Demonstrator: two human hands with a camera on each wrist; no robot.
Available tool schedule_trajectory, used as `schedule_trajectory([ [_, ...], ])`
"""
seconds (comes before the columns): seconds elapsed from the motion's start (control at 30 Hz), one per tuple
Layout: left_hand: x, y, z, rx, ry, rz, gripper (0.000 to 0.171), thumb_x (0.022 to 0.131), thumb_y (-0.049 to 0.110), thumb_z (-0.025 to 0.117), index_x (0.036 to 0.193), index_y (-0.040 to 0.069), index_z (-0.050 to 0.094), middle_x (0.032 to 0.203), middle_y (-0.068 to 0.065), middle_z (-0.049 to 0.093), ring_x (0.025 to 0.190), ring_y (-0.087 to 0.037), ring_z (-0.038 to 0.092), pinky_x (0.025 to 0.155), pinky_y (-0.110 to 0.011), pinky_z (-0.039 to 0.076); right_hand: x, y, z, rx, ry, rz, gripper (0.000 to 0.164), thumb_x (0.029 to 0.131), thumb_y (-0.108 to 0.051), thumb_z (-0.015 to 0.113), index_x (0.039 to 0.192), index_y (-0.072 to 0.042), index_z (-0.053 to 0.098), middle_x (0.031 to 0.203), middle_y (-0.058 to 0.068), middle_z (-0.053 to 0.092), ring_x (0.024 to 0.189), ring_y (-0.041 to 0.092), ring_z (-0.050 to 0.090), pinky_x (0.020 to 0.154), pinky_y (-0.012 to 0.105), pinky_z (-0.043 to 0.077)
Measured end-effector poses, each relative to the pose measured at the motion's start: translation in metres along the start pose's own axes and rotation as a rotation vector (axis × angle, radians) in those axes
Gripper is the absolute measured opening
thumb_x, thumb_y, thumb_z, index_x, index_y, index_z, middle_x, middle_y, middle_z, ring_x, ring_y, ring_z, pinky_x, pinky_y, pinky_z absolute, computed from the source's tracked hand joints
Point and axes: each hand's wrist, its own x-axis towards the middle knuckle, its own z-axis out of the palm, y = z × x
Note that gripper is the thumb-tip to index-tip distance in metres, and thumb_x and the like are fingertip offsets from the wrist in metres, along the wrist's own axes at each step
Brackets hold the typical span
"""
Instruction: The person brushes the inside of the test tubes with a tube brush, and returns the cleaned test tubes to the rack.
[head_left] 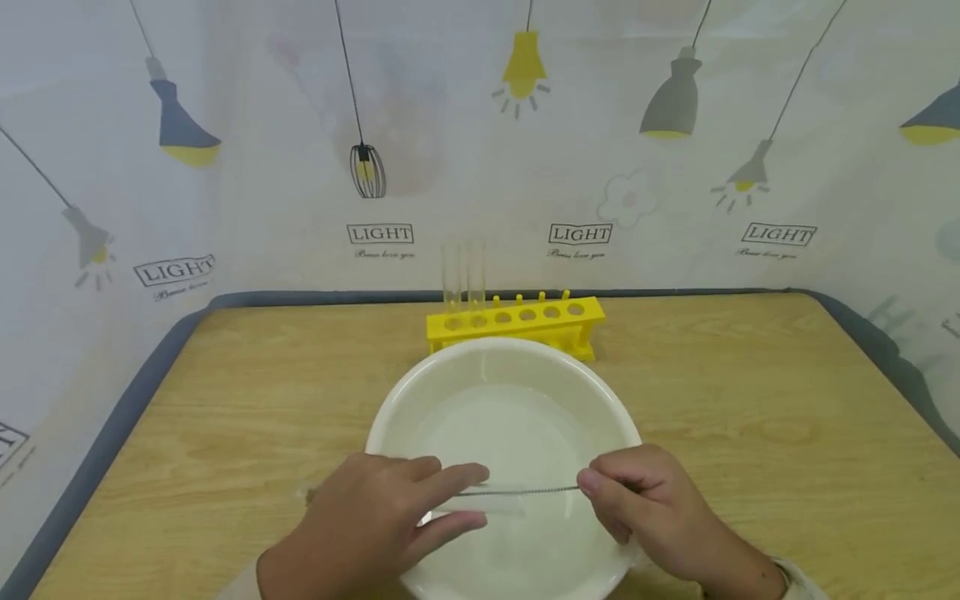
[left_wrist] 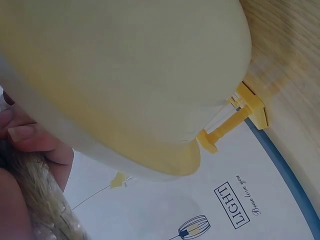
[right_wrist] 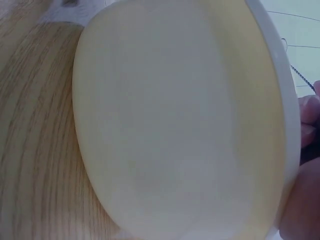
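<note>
Over a round white basin (head_left: 506, 343), my left hand (head_left: 382, 512) holds a clear test tube (head_left: 506, 506) lying roughly level, its fingers and thumb along the sides. A test tube brush runs inside the tube; its pale bristles (left_wrist: 40, 192) show through the clear wall in the left wrist view. From the tube's mouth the brush's twisted wire handle (head_left: 543, 490) stretches to the right. My right hand (head_left: 652, 504) pinches that wire between thumb and forefinger near the basin's right rim. The right wrist view is mostly filled by the basin's outer side (right_wrist: 170, 120).
Behind the basin, close to the table's back edge, stands a yellow test tube rack (head_left: 525, 316). Two clear test tubes, one at the left end (head_left: 452, 279) and its neighbour (head_left: 477, 279), stand upright in it. A lamp-printed curtain (head_left: 480, 167) hangs behind the wooden table (head_left: 225, 400).
</note>
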Motion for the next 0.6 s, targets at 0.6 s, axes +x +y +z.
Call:
schedule_trajectory([
  [0.6,-0.0027,-0.0078,-0.0009,0.044,0.087,0.050,0.030,0.087,0.046,0.057,0.112,0.031,0.061,0.060,0.017,0.048,0.046,0.003,0.030,0.044,-0.009,0.027,-0.0001,-0.0044,-0.0059,-0.096,0.085,0.024,0.040,0.086,0.020,0.040,0.057,-0.008,0.038,0.048,0.001,0.034,0.042,0.010,0.035,0.039,0.016,0.030],
])
